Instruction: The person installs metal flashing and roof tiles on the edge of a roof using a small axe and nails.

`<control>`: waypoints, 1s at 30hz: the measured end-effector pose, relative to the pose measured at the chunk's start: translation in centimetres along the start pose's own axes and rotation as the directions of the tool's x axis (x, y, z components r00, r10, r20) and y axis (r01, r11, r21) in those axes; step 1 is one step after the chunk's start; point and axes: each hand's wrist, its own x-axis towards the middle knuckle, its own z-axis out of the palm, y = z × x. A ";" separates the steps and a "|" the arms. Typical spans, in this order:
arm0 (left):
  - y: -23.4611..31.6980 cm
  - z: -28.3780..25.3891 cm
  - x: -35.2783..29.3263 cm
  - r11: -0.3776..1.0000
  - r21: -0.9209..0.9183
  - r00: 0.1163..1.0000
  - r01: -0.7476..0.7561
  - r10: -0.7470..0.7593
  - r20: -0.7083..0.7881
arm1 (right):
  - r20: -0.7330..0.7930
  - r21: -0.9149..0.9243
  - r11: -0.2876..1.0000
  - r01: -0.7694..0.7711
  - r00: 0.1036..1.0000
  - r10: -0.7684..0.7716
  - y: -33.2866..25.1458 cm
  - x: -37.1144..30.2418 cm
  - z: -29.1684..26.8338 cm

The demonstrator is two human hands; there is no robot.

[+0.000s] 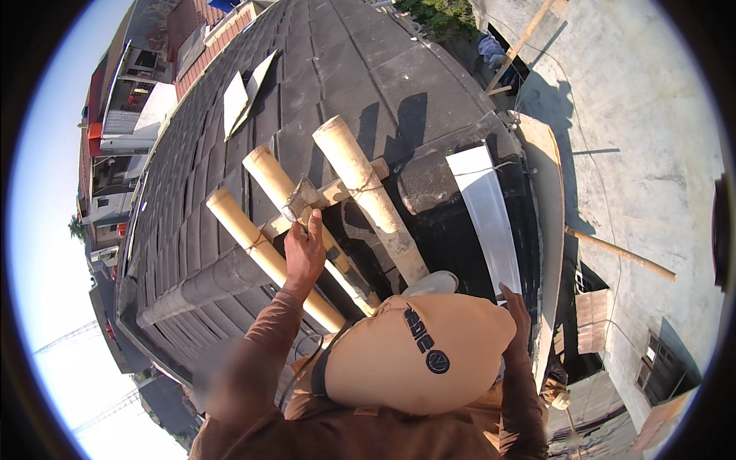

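Observation:
My left hand [305, 249] is closed on a hammer, its worn metal head [300, 201] showing above my fingers. Just behind the head, a short wooden crosspiece [333, 193] is tied across three upright bamboo poles, a left one [241, 224], a middle one [270, 175] and a right one [353, 157]. Over at the right, my right hand [517, 310] grips the lower end of a long white metal strip [487, 215], my fingertips at its edge. Part of that hand is hidden behind a tan bag [418, 356] at my front.
Dark roof tiles [307, 77] slope away ahead, with pale bent sheet pieces [247, 96] lying on them. A curved board [543, 176] borders the right side. Beyond it, a loose bamboo pole [621, 253] juts out by a grey wall [636, 153]. Houses stand far left.

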 end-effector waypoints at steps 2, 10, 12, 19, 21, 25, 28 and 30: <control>0.4 1.0 1.4 0.997 0.067 1.000 0.025 -0.026 0.004 | -0.023 0.018 1.000 -0.019 1.000 0.019 0.6 -0.2 0.2; -0.5 3.2 2.6 0.998 0.029 0.995 -0.052 0.050 0.086 | -0.138 0.169 0.985 -0.034 0.989 0.057 -0.3 1.8 2.0; 1.5 2.7 2.6 0.992 0.111 0.984 0.068 -0.085 0.158 | -0.152 0.189 0.982 -0.025 0.987 0.054 -0.3 2.0 1.7; -2.1 4.1 3.3 0.988 0.041 0.947 0.151 -0.156 0.281 | -0.183 0.225 0.974 -0.009 0.982 0.051 0.4 3.1 1.2; -3.8 4.4 3.3 0.984 0.112 0.922 0.139 -0.170 0.349 | -0.204 0.250 0.968 0.022 0.978 0.030 0.4 3.8 1.1; -8.2 3.6 4.6 0.683 0.435 0.792 -0.586 0.371 0.485 | -0.205 0.236 0.972 0.000 0.977 0.050 -0.4 5.4 0.2; -3.6 2.9 5.3 0.721 0.476 0.752 -0.503 0.095 0.652 | -0.247 0.211 0.977 0.028 0.969 0.026 -0.2 6.6 0.0; -0.8 2.9 5.7 0.873 0.480 0.709 -0.088 -0.284 0.646 | -0.264 0.200 0.980 0.021 0.964 0.033 0.0 7.1 -0.4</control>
